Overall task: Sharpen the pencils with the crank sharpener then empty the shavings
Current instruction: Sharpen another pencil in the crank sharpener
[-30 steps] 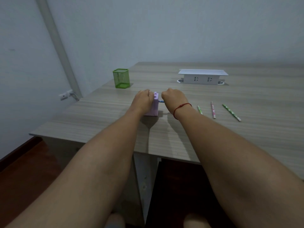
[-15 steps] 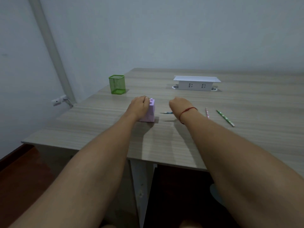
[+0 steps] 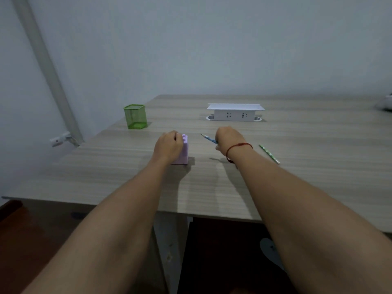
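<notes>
A small lilac crank sharpener [image 3: 184,152] stands upright on the wooden table [image 3: 307,158]. My left hand [image 3: 168,146] grips it from its left side and covers most of it. My right hand [image 3: 228,141] holds a blue patterned pencil [image 3: 209,138] in the air, a little to the right of the sharpener, with its sharp tip pointing up and left. A green patterned pencil [image 3: 269,154] lies flat on the table to the right of my right wrist. Any other pencils are hidden behind my right arm.
A green mesh pencil cup [image 3: 135,116] stands at the table's far left. A white pop-up socket box [image 3: 235,112] sits at the back middle. The table's near edge runs under my forearms, with dark floor below. A wall lies close on the left.
My right hand has pulled the blue pencil out of the sharpener and lifted it rightward, tip now raised. My left hand stays on the sharpener. My head has tilted up a little.
</notes>
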{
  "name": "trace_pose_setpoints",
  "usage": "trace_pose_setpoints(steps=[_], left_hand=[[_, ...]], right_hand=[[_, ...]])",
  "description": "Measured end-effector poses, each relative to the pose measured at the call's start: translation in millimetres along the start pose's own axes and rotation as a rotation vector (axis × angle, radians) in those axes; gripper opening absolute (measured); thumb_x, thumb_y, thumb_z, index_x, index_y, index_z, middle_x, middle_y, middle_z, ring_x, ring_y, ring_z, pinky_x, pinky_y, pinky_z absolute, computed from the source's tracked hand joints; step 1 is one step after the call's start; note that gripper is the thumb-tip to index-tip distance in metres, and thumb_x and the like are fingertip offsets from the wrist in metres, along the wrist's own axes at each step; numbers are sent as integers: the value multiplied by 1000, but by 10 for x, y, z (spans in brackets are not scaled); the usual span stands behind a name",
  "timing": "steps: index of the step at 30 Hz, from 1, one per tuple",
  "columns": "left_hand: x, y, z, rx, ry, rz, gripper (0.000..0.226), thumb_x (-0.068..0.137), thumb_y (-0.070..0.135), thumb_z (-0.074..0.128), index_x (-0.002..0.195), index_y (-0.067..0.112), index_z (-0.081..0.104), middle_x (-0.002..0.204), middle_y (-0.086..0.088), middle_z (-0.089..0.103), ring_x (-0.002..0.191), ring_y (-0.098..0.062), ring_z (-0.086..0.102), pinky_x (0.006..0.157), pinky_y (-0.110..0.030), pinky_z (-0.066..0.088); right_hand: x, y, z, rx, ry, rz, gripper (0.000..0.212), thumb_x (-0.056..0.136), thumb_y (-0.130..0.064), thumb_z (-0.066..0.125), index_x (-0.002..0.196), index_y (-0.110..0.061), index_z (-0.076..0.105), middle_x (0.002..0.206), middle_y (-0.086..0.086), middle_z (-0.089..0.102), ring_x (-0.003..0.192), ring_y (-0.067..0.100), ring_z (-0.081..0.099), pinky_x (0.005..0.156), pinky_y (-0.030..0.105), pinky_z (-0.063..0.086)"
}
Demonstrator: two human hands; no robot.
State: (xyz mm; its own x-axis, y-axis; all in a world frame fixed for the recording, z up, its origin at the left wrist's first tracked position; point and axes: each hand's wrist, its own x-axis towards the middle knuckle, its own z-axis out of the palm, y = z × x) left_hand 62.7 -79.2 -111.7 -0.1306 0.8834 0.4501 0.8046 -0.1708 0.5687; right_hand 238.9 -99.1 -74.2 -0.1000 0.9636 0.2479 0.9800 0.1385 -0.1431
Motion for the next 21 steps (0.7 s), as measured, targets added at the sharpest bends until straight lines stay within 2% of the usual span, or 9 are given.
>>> trace_pose_setpoints(steps=[2, 7, 11, 14, 21], left_hand=[[-67, 94, 60, -23, 18, 18, 31, 96, 16, 39, 93, -1, 65, 108, -24, 65, 101, -37, 57, 81, -38, 42], [-132, 206, 132, -50, 30, 16, 31, 96, 17, 39, 94, -1, 64, 109, -24, 64, 102, -35, 56, 80, -36, 40], [-142, 180, 152, -55, 57, 11, 32, 96, 18, 38, 89, 1, 64, 104, -22, 65, 97, -33, 56, 71, -33, 35], [-145, 188, 165, -54, 78, 3, 32, 96, 19, 38, 86, 2, 63, 101, -22, 65, 95, -33, 56, 68, -30, 29], [-158, 201, 178, -65, 114, -13, 32, 95, 19, 39, 88, 0, 64, 102, -23, 65, 96, -36, 57, 74, -36, 40]], right_hand=[[-32, 12, 33, 69, -15, 53, 20, 92, -5, 59, 111, 0, 66, 112, 20, 66, 100, 34, 65, 76, 34, 48], [-141, -7, 219, 170, -4, 129, 23, 94, -6, 56, 116, 2, 59, 123, 22, 59, 112, 37, 59, 88, 37, 48], [-189, -56, 380, 147, 38, 150, 25, 95, 3, 45, 115, 2, 60, 122, 22, 60, 113, 37, 59, 89, 38, 49], [-178, -59, 422, 130, 54, 150, 26, 95, 3, 45, 116, 2, 61, 122, 22, 60, 113, 38, 59, 90, 38, 49], [-170, 8, 406, 98, 55, 143, 22, 95, -5, 50, 114, 0, 61, 121, 20, 60, 112, 37, 59, 87, 37, 49]])
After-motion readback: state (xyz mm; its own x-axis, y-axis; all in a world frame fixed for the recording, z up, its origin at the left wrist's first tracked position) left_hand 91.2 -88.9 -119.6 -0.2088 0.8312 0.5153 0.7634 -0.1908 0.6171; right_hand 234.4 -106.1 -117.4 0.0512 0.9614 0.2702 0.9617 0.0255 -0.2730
